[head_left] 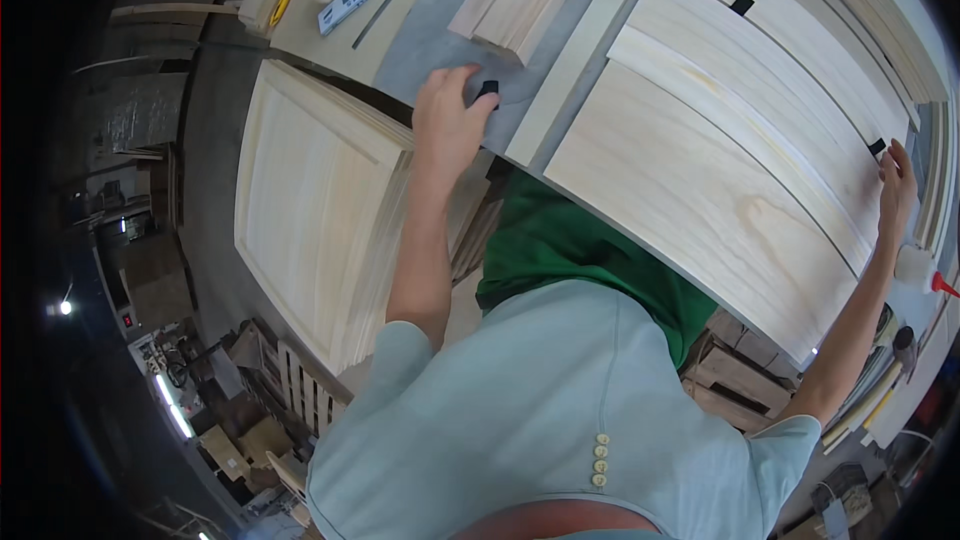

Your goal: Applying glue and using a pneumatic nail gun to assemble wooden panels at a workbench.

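Note:
My left hand [448, 125] is over the grey tabletop, its thumb against a small black block [489, 89]. The index finger curves beyond the block, with a gap between them. On the right, my right hand [897, 180] rests at the edge of a pale wooden panel [700, 160], fingers stretched out and nearly straight. Its fingertips are beside a second black piece [877, 147], set at a seam between boards. Another black piece [742, 5] sits at the same seam farther off. The panel's boards lie side by side on the table.
A wooden strip [585, 50] runs along the panel's left side. Thick boards [525, 0] lie beyond my left hand. A stack of framed panels [320, 210] stands left of the table. A white glue bottle [915, 268] with a red tip is at the right, near my forearm.

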Action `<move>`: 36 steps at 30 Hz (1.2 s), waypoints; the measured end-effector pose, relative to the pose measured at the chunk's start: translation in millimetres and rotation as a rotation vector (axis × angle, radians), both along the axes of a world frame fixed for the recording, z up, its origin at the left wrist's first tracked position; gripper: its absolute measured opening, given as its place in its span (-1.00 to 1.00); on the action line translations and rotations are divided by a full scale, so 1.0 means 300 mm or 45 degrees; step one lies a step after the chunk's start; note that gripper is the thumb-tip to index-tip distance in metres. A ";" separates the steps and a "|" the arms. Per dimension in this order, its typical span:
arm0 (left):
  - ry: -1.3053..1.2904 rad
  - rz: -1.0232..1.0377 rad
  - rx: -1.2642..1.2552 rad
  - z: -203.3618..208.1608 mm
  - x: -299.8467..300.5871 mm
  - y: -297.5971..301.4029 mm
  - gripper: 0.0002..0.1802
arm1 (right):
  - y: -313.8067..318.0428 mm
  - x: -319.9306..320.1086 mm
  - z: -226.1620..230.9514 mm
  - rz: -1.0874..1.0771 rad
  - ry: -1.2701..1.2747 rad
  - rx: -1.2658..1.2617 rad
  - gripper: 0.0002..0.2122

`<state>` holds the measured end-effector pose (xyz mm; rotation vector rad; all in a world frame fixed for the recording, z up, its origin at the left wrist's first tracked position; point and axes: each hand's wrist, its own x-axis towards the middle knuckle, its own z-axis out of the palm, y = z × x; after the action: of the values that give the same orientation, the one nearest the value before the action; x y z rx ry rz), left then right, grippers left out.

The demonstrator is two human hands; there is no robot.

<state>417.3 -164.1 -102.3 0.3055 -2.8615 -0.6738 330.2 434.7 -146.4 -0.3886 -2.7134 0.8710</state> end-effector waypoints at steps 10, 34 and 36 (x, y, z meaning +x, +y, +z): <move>-0.143 -0.131 -0.139 -0.027 -0.027 -0.024 -0.63 | -0.418 0.271 0.186 0.136 0.154 -0.608 -0.76; -0.395 -0.787 0.969 0.034 0.076 0.417 -0.79 | -0.937 0.499 0.133 0.347 -0.332 -1.438 -0.92; -0.293 -0.780 0.899 0.000 0.011 0.428 -0.82 | -0.854 0.511 0.131 0.143 -0.123 -1.339 -0.91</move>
<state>420.7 -35.6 -102.4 -0.4656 -2.7990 -1.8633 483.5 178.6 -107.2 -0.4614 -2.1185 2.3072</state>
